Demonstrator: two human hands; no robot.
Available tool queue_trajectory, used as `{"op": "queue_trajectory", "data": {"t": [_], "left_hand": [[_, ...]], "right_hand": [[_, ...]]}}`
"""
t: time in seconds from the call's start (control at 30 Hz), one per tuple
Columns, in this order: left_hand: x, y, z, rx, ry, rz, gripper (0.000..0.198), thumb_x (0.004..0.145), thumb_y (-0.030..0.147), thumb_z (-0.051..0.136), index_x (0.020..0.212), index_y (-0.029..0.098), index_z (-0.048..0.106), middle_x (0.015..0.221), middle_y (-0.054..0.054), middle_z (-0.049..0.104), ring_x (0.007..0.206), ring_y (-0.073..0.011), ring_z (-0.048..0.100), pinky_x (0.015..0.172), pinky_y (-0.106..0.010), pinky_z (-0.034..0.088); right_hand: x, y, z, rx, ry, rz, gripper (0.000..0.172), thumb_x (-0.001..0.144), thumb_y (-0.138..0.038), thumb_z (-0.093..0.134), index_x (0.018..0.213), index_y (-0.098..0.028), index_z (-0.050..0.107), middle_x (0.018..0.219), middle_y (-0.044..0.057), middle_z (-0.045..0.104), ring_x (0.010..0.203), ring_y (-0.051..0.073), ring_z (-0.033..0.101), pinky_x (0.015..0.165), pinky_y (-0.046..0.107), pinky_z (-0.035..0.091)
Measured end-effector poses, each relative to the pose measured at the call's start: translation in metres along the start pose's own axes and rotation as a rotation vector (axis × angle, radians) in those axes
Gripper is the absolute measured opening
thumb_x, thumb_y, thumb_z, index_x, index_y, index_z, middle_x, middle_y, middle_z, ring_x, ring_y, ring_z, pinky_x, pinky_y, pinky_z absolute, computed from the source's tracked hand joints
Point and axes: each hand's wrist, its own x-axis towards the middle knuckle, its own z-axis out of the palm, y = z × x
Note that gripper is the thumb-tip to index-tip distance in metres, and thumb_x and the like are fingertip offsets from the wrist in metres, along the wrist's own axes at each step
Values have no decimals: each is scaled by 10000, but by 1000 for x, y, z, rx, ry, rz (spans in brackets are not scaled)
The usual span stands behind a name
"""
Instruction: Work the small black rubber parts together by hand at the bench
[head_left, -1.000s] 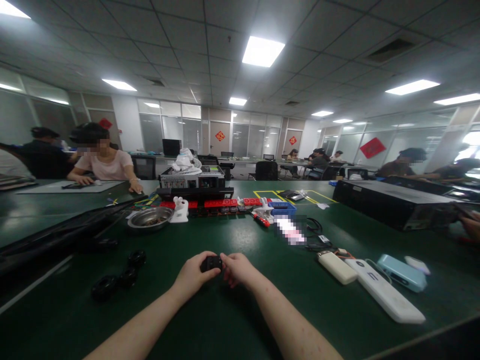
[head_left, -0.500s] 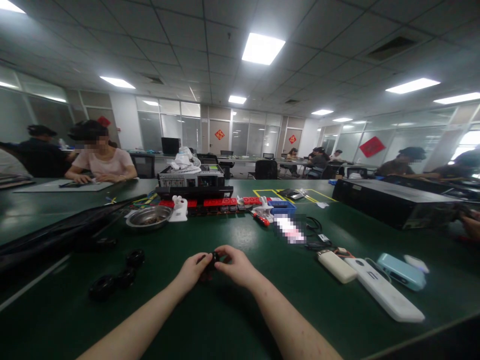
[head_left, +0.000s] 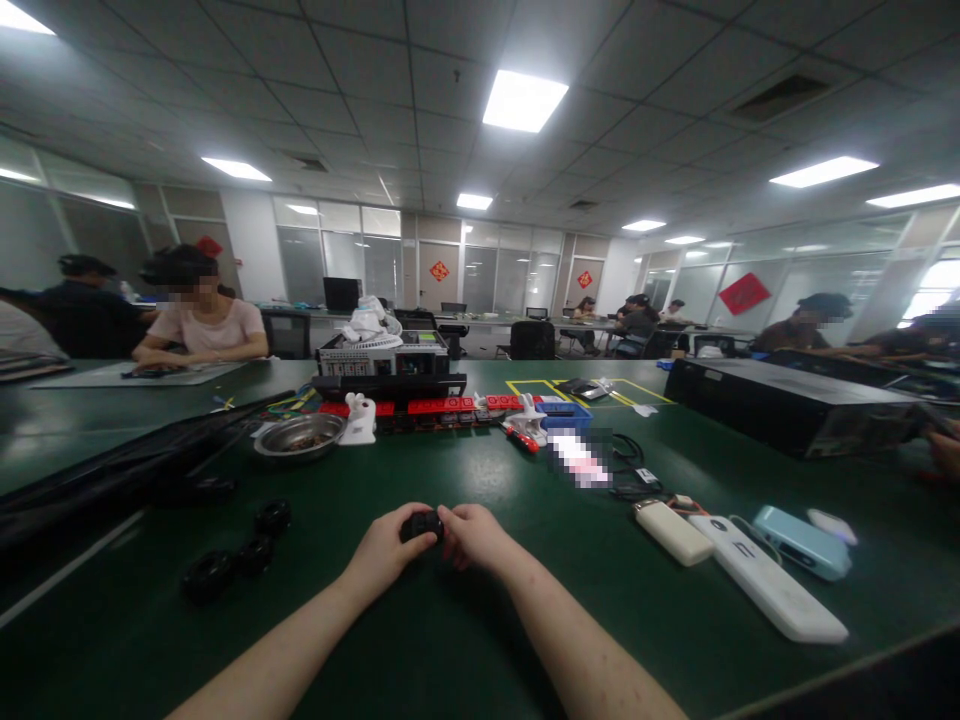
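Note:
A small black wheel [head_left: 424, 524], thick like a toy tyre, is held just above the green table. My left hand [head_left: 386, 545] is closed around its left side, thumb in front and fingers behind. My right hand [head_left: 474, 535] pinches at its right edge with fingers curled in; whether a smaller part sits between those fingertips is hidden. To the left lie several similar black wheels: a large one [head_left: 211, 576], a smaller one [head_left: 255, 554] and another [head_left: 272, 516] further back.
Behind my hands are a steel bowl [head_left: 300, 437] of small parts, a white stand [head_left: 360, 418], a red strip [head_left: 450, 405], a screwdriver [head_left: 520, 438] and a blue tray [head_left: 564, 415]. Power banks [head_left: 772, 580] and cables lie right. A black case [head_left: 787, 405] stands far right. A co-worker [head_left: 202, 325] sits across.
The black wheel has turned, showing more of its face. My left hand wraps further around it. My right hand's fingers, arched before, are now curled in lower at its right edge.

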Motion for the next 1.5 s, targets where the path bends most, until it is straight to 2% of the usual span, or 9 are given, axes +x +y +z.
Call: {"op": "queue_trajectory", "data": {"t": [0.2, 0.3, 0.5, 0.67, 0.9, 1.03, 1.23, 1.37, 1.5], "left_hand": [[7, -14, 5, -354, -119, -160, 482, 679, 543, 444, 871, 109, 527, 752, -61, 600, 552, -165, 575, 506, -266, 442], [9, -14, 5, -389, -106, -226, 495, 668, 578, 421, 791, 111, 528, 617, -21, 578, 484, -151, 559, 460, -247, 411], [7, -8, 6, -301, -18, -169, 407, 667, 502, 488, 838, 136, 543, 680, -16, 583, 547, -156, 561, 480, -251, 432], [2, -2, 1, -49, 81, -17, 396, 657, 469, 527, 907, 163, 552, 834, -50, 609, 732, -204, 576, 636, -289, 444], [-1, 3, -2, 17, 66, 30, 387, 651, 434, 552, 932, 168, 553, 881, -58, 609, 795, -213, 566, 693, -295, 428], [3, -5, 2, -175, -39, -105, 422, 700, 483, 465, 920, 128, 523, 725, -42, 594, 536, -156, 564, 493, -254, 423], [11, -17, 7, -366, -91, -240, 413, 685, 508, 462, 802, 117, 524, 619, -4, 558, 455, -123, 547, 405, -208, 372], [7, -9, 3, -209, 28, -152, 406, 662, 491, 497, 863, 140, 535, 657, -10, 581, 505, -152, 562, 476, -256, 425], [1, 4, -2, 92, 98, 1, 370, 615, 431, 576, 898, 194, 565, 853, -39, 610, 791, -216, 568, 693, -308, 432]], "right_hand": [[-6, 1, -4, -135, 93, -302, 166, 723, -301, 530, 809, -161, 555, 671, -1, 557, 569, 94, 504, 517, 198, 397], [-8, 1, -6, -199, 102, -452, 274, 660, -245, 603, 923, -195, 549, 768, 0, 572, 686, 112, 508, 620, 220, 406], [-7, -3, -3, 36, -21, -195, 313, 712, -337, 526, 985, -194, 470, 847, 27, 507, 560, 91, 488, 451, 221, 430], [-8, -8, -3, 102, -43, 81, 321, 820, -440, 282, 853, -164, 442, 580, -3, 494, 390, 90, 444, 337, 227, 407], [-3, -3, -2, 50, -37, -5, 255, 815, -364, 354, 722, -149, 455, 509, -24, 467, 362, 67, 416, 339, 184, 382], [-5, -2, -5, -31, -33, -136, 169, 770, -291, 459, 858, -155, 508, 574, -25, 480, 427, 67, 439, 366, 162, 363], [-13, -8, -9, -146, -36, -318, 325, 711, -199, 539, 1034, -193, 510, 610, -27, 492, 482, 61, 450, 407, 146, 341], [-7, -5, -7, -52, 13, -177, 312, 748, -297, 499, 1041, -191, 479, 575, -29, 482, 449, 71, 447, 367, 149, 352], [0, -1, -7, -9, 37, 2, 339, 812, -432, 324, 862, -148, 502, 454, -38, 444, 332, 73, 399, 307, 181, 366]]}}
